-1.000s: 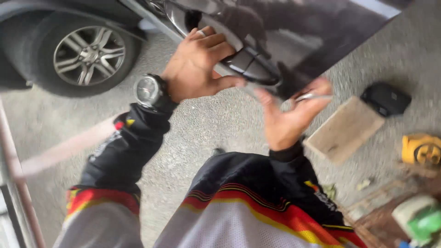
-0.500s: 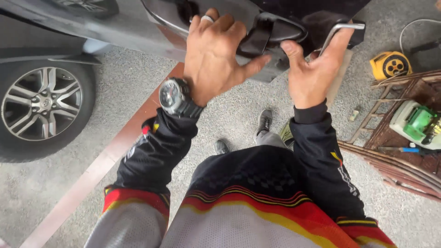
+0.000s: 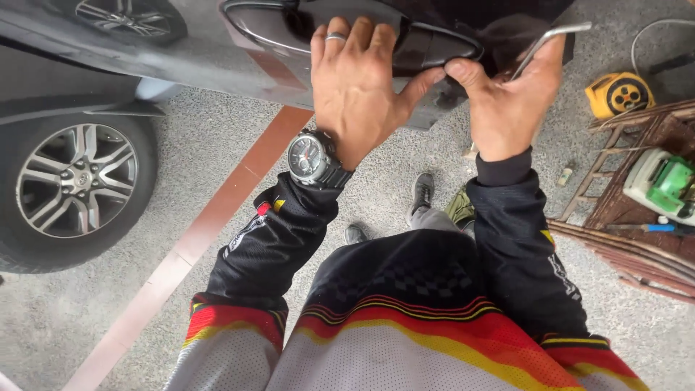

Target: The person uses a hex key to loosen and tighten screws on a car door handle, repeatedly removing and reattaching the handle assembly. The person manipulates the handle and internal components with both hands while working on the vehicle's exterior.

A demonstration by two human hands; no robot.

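A: Largest first. Dark car panel [image 3: 217, 58] runs above and left of both hands. The black door handle [image 3: 427, 43] is set in it, right under the fingertips.

B: Hands?

A: Left hand [image 3: 358, 80] is spread flat on the handle, fingers splayed, thumb reaching right. Right hand [image 3: 507, 98] is curled around a thin metal rod [image 3: 546, 40], thumb tip meeting the left thumb at the handle's right end.

B: How does the handle look to work?

A: My read: rigid plastic shell, light, glossy so likely slick, probably held by clips that could snap if levered hard. Best grip looks like the two ends, not the thin trim strip.

B: The rod?

A: Stiff, slim, bent at the top. It would scratch paint if it slips.

B: Room?

A: Panel edge sits just below the handle, then open gravel floor [image 3: 108, 311] beneath the hands. A wheel [image 3: 76, 181] is well left. Right of the right hand: wooden rack [image 3: 615, 210], yellow reel [image 3: 619, 94], green-white tool [image 3: 662, 181]. Near, not touching.
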